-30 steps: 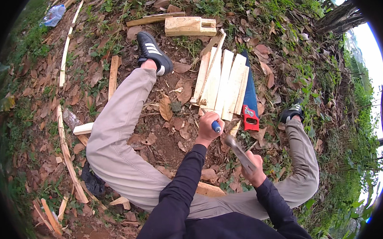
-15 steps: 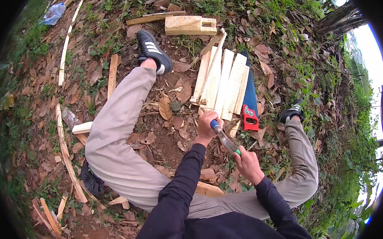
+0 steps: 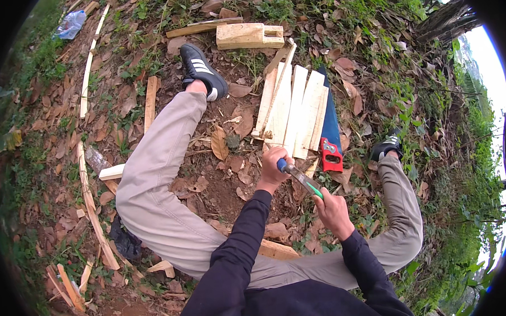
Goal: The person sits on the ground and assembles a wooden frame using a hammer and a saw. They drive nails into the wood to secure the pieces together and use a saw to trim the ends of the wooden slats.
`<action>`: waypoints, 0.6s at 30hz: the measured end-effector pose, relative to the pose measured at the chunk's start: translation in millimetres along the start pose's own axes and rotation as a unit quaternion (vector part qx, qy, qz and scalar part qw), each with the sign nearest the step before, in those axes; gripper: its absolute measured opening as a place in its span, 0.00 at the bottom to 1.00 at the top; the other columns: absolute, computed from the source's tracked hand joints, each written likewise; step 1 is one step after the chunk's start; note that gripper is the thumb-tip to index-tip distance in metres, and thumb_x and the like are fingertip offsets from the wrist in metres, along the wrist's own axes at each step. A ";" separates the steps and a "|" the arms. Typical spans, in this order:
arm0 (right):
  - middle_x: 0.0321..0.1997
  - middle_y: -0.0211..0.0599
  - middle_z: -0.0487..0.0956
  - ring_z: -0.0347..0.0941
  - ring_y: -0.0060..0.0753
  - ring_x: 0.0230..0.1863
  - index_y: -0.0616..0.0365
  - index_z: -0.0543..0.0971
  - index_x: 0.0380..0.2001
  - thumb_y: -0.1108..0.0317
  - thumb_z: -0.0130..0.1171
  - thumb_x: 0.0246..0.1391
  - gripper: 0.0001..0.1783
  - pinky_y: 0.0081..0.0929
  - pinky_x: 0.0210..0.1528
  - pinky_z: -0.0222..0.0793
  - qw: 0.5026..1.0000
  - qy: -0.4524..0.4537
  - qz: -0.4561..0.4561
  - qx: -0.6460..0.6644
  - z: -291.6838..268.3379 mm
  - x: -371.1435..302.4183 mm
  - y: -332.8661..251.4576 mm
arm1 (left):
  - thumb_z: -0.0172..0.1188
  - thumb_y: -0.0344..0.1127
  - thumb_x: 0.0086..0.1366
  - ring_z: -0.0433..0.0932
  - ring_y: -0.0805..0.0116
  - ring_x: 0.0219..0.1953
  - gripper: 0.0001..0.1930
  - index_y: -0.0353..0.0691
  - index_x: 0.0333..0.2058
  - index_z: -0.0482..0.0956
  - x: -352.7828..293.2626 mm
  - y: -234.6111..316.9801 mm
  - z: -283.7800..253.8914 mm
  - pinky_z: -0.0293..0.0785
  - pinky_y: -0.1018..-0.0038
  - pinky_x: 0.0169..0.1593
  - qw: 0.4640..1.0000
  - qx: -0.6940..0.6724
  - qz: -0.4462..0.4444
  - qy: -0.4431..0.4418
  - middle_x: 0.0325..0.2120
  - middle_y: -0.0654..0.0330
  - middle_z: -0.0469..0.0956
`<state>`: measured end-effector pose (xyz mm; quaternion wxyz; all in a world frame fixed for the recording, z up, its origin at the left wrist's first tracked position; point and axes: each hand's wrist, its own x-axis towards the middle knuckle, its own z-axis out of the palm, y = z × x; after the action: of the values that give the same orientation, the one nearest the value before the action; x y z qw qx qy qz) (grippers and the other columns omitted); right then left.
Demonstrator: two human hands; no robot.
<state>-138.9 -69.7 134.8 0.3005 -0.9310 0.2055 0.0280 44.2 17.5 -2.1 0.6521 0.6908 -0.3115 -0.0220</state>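
Left of a saw (image 3: 331, 129), the left hand (image 3: 272, 167) grips a blue-handled tool (image 3: 281, 164). Nearer than the saw, the right hand (image 3: 334, 213) clasps a hammer (image 3: 305, 181). Farther left: a white-striped shoe (image 3: 202, 71).

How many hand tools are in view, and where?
3: a blue-handled tool, likely a chisel, in the left hand; a hammer in the right hand; a handsaw right of the wooden slats. Others may be hidden.

A dark long-sleeved top (image 3: 304, 304) goes with grey-beige trousers (image 3: 152, 188) and white-striped black shoes (image 3: 204, 72).
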 end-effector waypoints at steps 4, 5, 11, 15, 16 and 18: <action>0.16 0.47 0.69 0.71 0.54 0.18 0.60 0.71 0.31 0.59 0.52 0.69 0.16 0.43 0.22 0.62 0.995 0.074 0.018 0.058 -12.9 -1.5 5.7 | 0.59 0.29 0.48 0.70 0.50 0.20 0.11 0.38 0.15 0.65 -0.4 3.5 9.6 0.68 0.60 0.28 0.999 0.024 0.027 -0.028 0.14 0.53 0.68; 0.16 0.46 0.69 0.71 0.53 0.17 0.60 0.72 0.31 0.58 0.51 0.69 0.16 0.41 0.21 0.62 0.992 0.100 0.034 0.075 -12.0 -5.4 7.0 | 0.58 0.29 0.48 0.70 0.50 0.20 0.10 0.38 0.15 0.65 -5.0 6.1 14.4 0.68 0.60 0.28 0.999 0.022 0.033 -0.034 0.14 0.53 0.69; 0.15 0.44 0.66 0.65 0.47 0.15 0.62 0.73 0.32 0.55 0.50 0.71 0.20 0.37 0.21 0.58 0.985 0.148 0.060 0.072 -8.7 -13.1 25.8 | 0.65 0.37 0.49 0.78 0.53 0.27 0.10 0.44 0.16 0.73 -14.7 2.6 60.8 0.71 0.60 0.39 0.969 0.151 0.033 -0.193 0.18 0.55 0.77; 0.15 0.44 0.66 0.66 0.49 0.15 0.62 0.75 0.34 0.57 0.51 0.70 0.18 0.38 0.21 0.58 0.983 0.173 0.023 0.056 -7.2 -11.3 20.6 | 0.66 0.37 0.47 0.80 0.56 0.31 0.10 0.46 0.14 0.74 -23.5 -9.6 91.5 0.71 0.58 0.41 0.917 0.286 0.042 -0.276 0.19 0.58 0.78; 0.15 0.44 0.66 0.66 0.49 0.15 0.62 0.75 0.34 0.57 0.51 0.70 0.17 0.39 0.21 0.58 0.983 0.178 0.010 0.040 -9.4 -10.9 18.3 | 0.66 0.37 0.46 0.79 0.56 0.30 0.10 0.46 0.14 0.74 -23.5 -9.1 91.2 0.71 0.58 0.41 0.936 0.257 0.041 -0.235 0.19 0.58 0.77; 0.15 0.43 0.67 0.67 0.49 0.15 0.62 0.76 0.35 0.58 0.51 0.69 0.17 0.39 0.21 0.59 0.982 0.186 -0.003 0.026 -11.3 -10.2 19.7 | 0.66 0.36 0.45 0.78 0.56 0.30 0.10 0.46 0.14 0.73 -21.6 -5.7 84.1 0.71 0.58 0.41 0.967 0.196 0.043 -0.155 0.18 0.58 0.76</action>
<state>-156.9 -86.9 135.0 0.2812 -0.9124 0.2559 -0.1516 -7.7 -47.5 -27.9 0.4485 0.7792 -0.4360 -0.0392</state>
